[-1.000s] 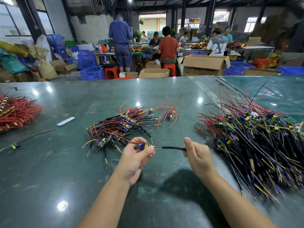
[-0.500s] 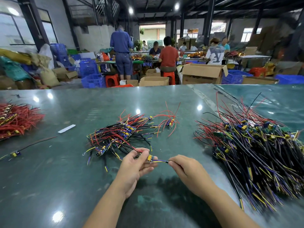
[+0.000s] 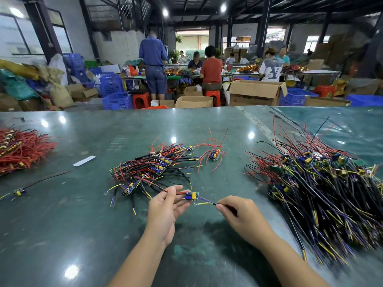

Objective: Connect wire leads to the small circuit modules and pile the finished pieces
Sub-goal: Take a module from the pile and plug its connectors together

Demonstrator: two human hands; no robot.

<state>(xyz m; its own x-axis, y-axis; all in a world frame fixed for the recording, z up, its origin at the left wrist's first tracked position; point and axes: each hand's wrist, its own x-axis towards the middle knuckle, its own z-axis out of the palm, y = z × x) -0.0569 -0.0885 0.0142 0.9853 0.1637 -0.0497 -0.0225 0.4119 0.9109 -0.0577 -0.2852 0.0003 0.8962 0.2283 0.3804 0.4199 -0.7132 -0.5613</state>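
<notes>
A small circuit module (image 3: 191, 196) with blue and yellow parts hangs just above the green table (image 3: 83, 224). My left hand (image 3: 165, 206) pinches it at its red lead. My right hand (image 3: 238, 210) pinches the black wire lead (image 3: 209, 202) whose purple and yellow ends meet the module's right side. A pile of wired modules (image 3: 151, 168) lies just beyond my left hand. A far larger heap of wired modules (image 3: 323, 183) fills the right side of the table.
A single module with red leads (image 3: 214, 155) sits behind the middle pile. A heap of red-wired parts (image 3: 18, 150) lies at the far left, with one stray module (image 3: 19, 192) and a white strip (image 3: 84, 160) near it. People work at tables beyond.
My right hand slid left along the black lead, closing in on the module. Both hands sit lower in view as the camera tilted up.
</notes>
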